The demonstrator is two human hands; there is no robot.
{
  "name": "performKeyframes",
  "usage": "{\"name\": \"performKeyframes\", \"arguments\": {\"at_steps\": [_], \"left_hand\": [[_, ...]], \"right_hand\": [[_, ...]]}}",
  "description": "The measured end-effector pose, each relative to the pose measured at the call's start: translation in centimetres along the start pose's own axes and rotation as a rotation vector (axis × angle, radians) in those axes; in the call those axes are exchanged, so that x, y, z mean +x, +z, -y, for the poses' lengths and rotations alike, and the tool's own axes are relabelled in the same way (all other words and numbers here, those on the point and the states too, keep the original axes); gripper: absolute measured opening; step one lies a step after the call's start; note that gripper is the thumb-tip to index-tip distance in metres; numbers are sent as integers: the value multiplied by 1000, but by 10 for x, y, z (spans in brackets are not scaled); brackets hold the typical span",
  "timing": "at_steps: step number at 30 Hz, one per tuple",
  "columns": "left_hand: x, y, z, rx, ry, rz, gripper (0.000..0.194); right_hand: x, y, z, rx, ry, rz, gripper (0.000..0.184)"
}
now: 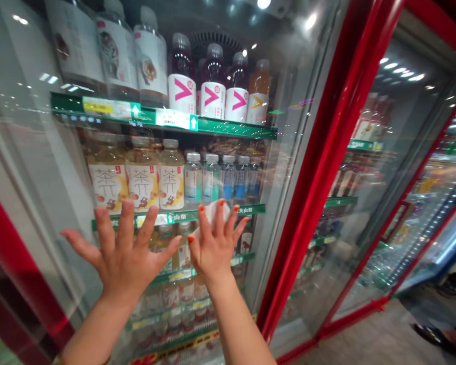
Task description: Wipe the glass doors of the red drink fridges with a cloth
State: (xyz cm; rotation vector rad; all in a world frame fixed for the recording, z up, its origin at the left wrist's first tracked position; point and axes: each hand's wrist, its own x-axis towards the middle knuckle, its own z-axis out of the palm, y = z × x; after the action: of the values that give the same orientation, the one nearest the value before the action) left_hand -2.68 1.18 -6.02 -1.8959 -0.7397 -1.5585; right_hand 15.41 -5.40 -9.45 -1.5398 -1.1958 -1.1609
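Note:
My left hand [123, 253] lies flat on the glass door [41, 167] of a drinks fridge, fingers spread wide. Just to its right, my right hand [215, 241] presses a white cloth or tissue [213, 213] against the same glass, fingers stretched up over it. Behind the glass at hand height stand tea bottles [142, 175] with yellow labels and small water bottles [220, 177] on a green-edged shelf [182, 217]. Bottles with white labels and pink arrows [213, 86] fill the shelf above.
A red door frame [323, 167] runs diagonally right of my hands. A second glass fridge door [395, 167] stands beyond it. Lower shelves hold more small bottles [182, 304]. The floor [383, 339] shows at the bottom right, with a dark shoe [429, 334] on it.

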Motion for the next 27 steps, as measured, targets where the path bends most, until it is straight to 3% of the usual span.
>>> {"name": "performKeyframes", "arguments": {"at_steps": [2, 5, 7, 9, 12, 15, 17, 19, 21, 23, 25, 27], "left_hand": [[0, -1, 0, -12, -22, 23, 103], [0, -2, -1, -25, -23, 37, 103], [0, -3, -1, -33, -23, 37, 107], [1, -4, -1, -38, -39, 56, 109], [1, -6, -2, -30, -42, 84, 108], [1, -6, -2, -4, -11, 65, 109], [1, -5, -2, 14, 9, 43, 110], [0, -3, -3, 26, 17, 26, 109], [0, -1, -2, 35, 19, 13, 108], [0, 0, -1, 37, 25, 7, 108], [-1, 0, 0, 18, 22, 10, 106], [-1, 0, 1, -10, 14, 12, 102]], "right_hand": [[-34, 2, -8, 9, -48, 36, 72], [-72, 1, -46, -37, 204, -7, 75], [-70, 0, -61, -60, 403, -49, 74], [-49, 2, -53, -67, 474, -75, 76], [-27, 8, -11, -75, 290, -32, 81], [-50, 12, 15, -51, -5, 32, 85], [-77, 10, 1, -46, 4, 35, 86], [-92, 5, -28, -46, 209, 7, 85], [-83, 2, -53, -30, 419, -43, 81], [-56, 3, -57, -20, 486, -92, 77], [-31, 5, -38, -35, 411, -106, 78], [-22, 7, -12, -54, 269, -79, 81]]}}
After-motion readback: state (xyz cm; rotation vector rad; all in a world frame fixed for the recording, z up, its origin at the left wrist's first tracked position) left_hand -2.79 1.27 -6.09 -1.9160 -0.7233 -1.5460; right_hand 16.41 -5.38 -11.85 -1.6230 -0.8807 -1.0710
